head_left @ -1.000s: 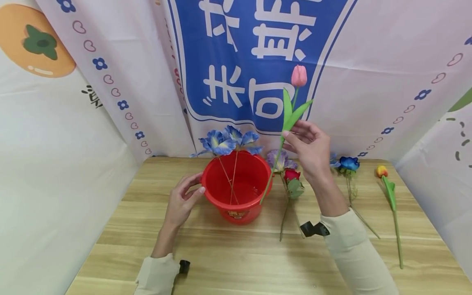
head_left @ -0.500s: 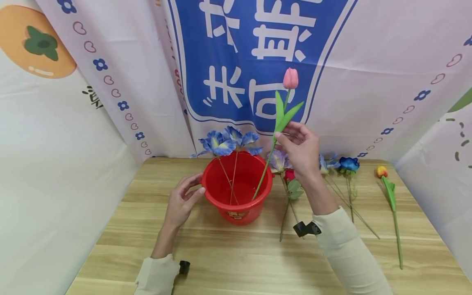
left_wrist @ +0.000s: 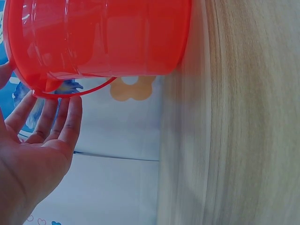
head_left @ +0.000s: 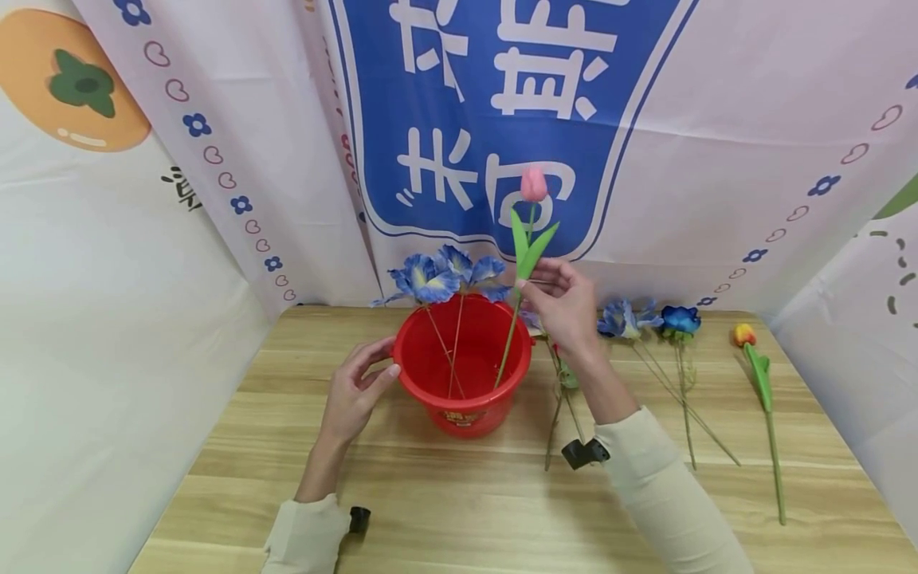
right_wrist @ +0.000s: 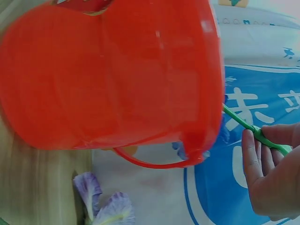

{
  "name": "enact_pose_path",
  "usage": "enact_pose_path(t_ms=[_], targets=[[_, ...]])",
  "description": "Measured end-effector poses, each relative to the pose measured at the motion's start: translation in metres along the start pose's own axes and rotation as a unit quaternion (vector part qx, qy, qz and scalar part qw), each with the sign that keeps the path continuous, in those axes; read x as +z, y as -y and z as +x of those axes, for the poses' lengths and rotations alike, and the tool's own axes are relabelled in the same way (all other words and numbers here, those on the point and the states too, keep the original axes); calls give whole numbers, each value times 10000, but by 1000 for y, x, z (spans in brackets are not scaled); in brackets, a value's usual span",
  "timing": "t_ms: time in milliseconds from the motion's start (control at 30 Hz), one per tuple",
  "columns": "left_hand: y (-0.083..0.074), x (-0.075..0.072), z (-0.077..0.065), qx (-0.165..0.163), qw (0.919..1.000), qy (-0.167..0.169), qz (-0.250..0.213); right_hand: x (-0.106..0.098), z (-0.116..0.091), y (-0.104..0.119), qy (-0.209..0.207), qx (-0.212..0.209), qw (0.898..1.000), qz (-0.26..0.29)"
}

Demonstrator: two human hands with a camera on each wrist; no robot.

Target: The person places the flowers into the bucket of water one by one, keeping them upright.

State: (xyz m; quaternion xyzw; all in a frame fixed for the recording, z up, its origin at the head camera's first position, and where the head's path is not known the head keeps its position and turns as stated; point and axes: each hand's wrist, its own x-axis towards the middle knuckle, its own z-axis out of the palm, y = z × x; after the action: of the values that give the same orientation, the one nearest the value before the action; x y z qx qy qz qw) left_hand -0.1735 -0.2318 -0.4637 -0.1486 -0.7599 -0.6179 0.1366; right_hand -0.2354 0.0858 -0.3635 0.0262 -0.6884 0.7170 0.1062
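Observation:
A pink artificial tulip (head_left: 531, 255) with green leaves is pinched by my right hand (head_left: 571, 311) just under the leaves. Its stem slants down inside the red bucket (head_left: 464, 416), close to the right rim. In the right wrist view, thumb and fingers meet on the green stem (right_wrist: 239, 119). My left hand (head_left: 354, 396) touches the bucket's left rim with fingers extended; the left wrist view shows the fingertips at the handle (left_wrist: 70, 95) and its lug. Two blue irises (head_left: 425, 281) lean in the bucket, blooms over the back rim.
Right of the bucket lie a purple iris (right_wrist: 112, 211) and a red rose, mostly hidden behind my right hand. Further right on the wooden table (head_left: 445, 510) are a blue iris (head_left: 625, 320), a blue rose (head_left: 680, 320) and an orange-yellow tulip (head_left: 760, 383). A printed cloth (head_left: 688, 199) hangs behind.
My right hand has moved left and then down with the tulip, bringing its stem from across the bucket's right rim to inside it. The left hand and bucket have stayed still.

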Motion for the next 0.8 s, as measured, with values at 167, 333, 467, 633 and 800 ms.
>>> enact_pose_path(t_ms=[167, 333, 467, 633, 800], targets=[[0, 0, 0, 18, 10000, -10, -34, 5, -1, -7, 116, 68, 9999, -81], [-1, 1, 0, 54, 9999, -1, -86, 9, -4, -11, 222, 179, 9991, -324], [-1, 1, -1, 29, 9999, -9, -109, 11, -5, -13, 418, 196, 9974, -559], [-1, 1, 0, -1, 9999, -11, -135, 6, -7, -15, 485, 176, 9950, -851], [0, 0, 1, -6, 9999, -3, -157, -8, -9, -16, 393, 108, 9946, -958]])
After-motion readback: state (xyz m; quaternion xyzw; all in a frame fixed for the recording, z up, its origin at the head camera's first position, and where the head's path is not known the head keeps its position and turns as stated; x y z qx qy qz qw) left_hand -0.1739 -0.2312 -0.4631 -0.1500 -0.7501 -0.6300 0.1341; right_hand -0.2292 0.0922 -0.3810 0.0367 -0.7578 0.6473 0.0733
